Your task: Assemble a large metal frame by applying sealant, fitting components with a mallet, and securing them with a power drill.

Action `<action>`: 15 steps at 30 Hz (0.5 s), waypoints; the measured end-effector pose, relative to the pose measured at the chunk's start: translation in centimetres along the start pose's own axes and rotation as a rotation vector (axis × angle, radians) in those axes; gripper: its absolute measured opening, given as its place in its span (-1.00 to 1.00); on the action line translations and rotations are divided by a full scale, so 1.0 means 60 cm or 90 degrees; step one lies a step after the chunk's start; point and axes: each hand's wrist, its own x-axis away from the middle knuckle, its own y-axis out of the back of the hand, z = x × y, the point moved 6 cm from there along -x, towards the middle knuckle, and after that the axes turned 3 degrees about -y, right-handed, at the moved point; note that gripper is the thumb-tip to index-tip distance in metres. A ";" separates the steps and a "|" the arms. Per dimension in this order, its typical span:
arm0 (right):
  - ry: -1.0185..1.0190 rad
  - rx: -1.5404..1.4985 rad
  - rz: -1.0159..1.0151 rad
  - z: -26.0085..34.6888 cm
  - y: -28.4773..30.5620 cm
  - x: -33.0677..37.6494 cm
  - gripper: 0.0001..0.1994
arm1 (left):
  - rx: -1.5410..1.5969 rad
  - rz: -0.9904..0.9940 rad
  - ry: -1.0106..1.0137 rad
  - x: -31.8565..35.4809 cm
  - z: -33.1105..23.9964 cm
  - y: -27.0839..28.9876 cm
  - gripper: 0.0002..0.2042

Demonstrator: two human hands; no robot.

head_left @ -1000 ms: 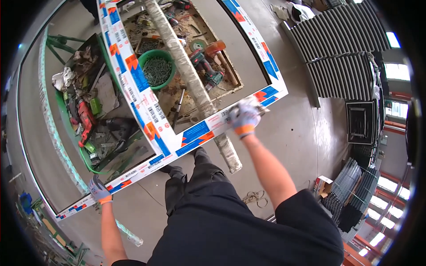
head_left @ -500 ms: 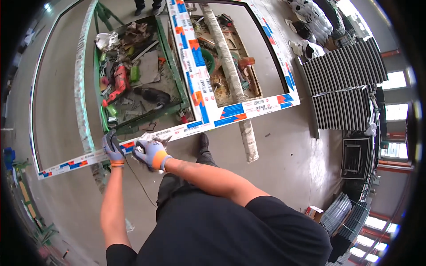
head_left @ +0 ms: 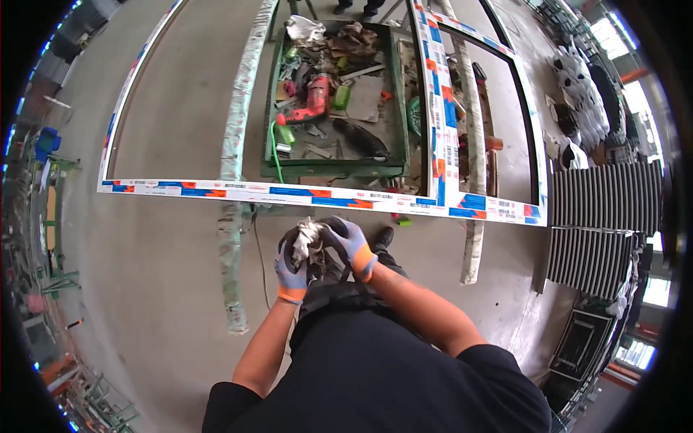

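Observation:
A crumpled whitish rag (head_left: 307, 237) is bunched up between my two gloved hands, in front of my waist. My left hand (head_left: 289, 268) grips it from the left, in a grey and black glove with an orange cuff. On its other side my right hand (head_left: 351, 241), gloved alike, has its fingers curled against the cloth. Both hands are apart from the large window frame (head_left: 249, 192), which lies flat just beyond them. White protective film with blue and orange patches covers its bars.
Two wrapped support beams (head_left: 230, 274) (head_left: 472, 252) run under the frame. Beneath it stands a green-edged tool tray (head_left: 339, 167) with a red power drill (head_left: 315, 98). Dark ribbed profiles (head_left: 599, 202) are stacked at the right. A cable (head_left: 260, 252) trails down to the floor.
Both hands have come off the frame's near bar and drawn back toward my body. My left hand has joined the right on the rag. The view has shifted, too.

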 end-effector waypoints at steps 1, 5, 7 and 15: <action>0.030 0.112 -0.007 0.006 0.011 0.011 -0.75 | 0.050 0.009 -0.011 -0.017 -0.003 0.012 -0.54; 0.024 0.221 -0.154 -0.004 0.112 0.056 -0.79 | 0.147 -0.144 0.057 -0.068 0.040 0.050 -0.53; 0.022 0.216 -0.243 -0.025 0.189 0.081 -0.82 | 0.163 -0.180 0.034 -0.158 0.012 0.042 -0.49; -0.011 0.031 -0.383 -0.016 0.301 0.124 -0.78 | 0.043 -0.081 0.208 -0.440 0.021 -0.130 -0.45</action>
